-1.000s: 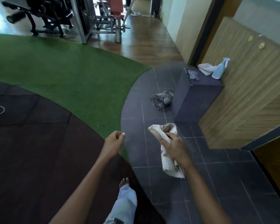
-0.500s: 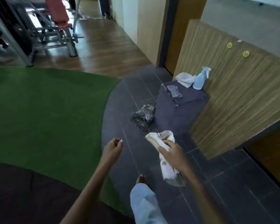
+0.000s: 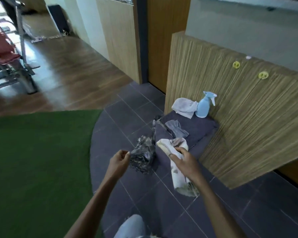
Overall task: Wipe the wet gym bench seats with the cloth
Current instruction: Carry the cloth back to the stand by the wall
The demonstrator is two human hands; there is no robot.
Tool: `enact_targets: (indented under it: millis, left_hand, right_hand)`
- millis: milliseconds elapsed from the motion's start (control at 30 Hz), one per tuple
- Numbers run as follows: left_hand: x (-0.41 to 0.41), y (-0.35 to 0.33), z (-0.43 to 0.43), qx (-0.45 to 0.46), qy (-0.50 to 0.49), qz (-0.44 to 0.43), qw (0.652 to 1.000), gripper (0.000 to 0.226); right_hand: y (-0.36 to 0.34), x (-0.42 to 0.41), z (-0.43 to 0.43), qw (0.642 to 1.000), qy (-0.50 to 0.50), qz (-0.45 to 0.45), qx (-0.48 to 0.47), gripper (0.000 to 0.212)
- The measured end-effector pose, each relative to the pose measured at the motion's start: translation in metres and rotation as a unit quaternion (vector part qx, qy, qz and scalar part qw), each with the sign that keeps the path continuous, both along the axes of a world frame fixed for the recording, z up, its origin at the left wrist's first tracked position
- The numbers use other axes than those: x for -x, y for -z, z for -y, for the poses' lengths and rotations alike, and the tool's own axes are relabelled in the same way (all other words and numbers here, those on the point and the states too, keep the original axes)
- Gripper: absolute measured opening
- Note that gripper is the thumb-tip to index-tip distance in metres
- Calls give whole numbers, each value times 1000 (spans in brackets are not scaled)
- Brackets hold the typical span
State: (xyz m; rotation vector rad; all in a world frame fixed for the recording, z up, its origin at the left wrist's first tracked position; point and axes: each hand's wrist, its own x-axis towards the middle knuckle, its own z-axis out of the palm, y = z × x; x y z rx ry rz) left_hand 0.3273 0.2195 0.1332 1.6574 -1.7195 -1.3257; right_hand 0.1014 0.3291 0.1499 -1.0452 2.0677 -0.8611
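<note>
1. I am judging the wiping as not under way. The only gym bench I am seeing, red-padded and blurred, is sitting at the far left edge on the wooden floor, well apart from the cloth. I cannot tell whether its seat is wet or already wiped.
2. My right hand is gripping the cloth near its top. The fingers are curling round a bunched fold, and the stained tail is hanging down beside my forearm, over the tiled floor.
3. My left hand is hanging out in front with its fingers loosely curled. As far as I can tell it is holding nothing.
4. Straight ahead a low dark counter is standing against a wooden panel. It is carrying a blue spray bottle, a white towel touching the bottle, and a grey rag nearer to me.
5. A crumpled black bag is lying on the tiles just beside the counter, close under my left hand in this view.
6. Green turf is covering the floor to my left, between me and the bench.
7. Nothing is blocking that way that I am able to see. The bag and the counter are what I am minding underfoot, since I am facing away from the bench.
</note>
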Motion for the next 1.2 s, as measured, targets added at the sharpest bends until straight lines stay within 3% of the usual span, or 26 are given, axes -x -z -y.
enact_targets:
  millis: [200, 267, 333, 433, 533, 667, 800, 867, 933, 1000, 1067, 1200]
  left_hand:
    - [115, -1, 118, 7, 194, -42, 980, 11]
    - [157, -11, 149, -55, 234, -121, 963, 13]
    - [192, -27, 175, -173, 231, -181, 940, 18]
    - [225, -34, 213, -281, 267, -192, 902, 32]
    - [248, -33, 248, -288, 344, -176, 876, 40]
    - [277, -32, 266, -281, 388, -204, 854, 38]
    - [302, -35, 276, -277, 415, -224, 837, 35]
    - [313, -38, 278, -270, 420, -235, 834, 37]
    - [321, -39, 278, -250, 422, -243, 837, 37]
    - [326, -34, 276, -236, 422, -237, 843, 37]
    - [327, -24, 273, -219, 423, -207, 855, 38]
    - [322, 13, 266, -159, 426, -133, 881, 41]
  right_hand:
    - [-8, 46, 91, 991, 120, 23, 50, 37]
    - [-13, 58, 122, 983, 166, 44, 67, 45]
    - [-18, 66, 147, 976, 199, 51, 73, 38]
    - [-27, 77, 178, 957, 268, 37, 101, 44]
    - [-28, 91, 196, 956, 277, 12, 100, 29]
    - [-31, 101, 204, 941, 318, -4, 117, 39]
    - [-36, 113, 201, 887, 427, 21, 172, 54]
    - [-36, 118, 201, 843, 489, 87, 207, 76]
    - [-32, 126, 200, 781, 537, 195, 252, 83]
    - [-27, 134, 197, 744, 543, 291, 257, 57]
    - [-20, 136, 195, 744, 532, 331, 230, 31]
    - [17, 135, 189, 746, 546, 333, 187, 25]
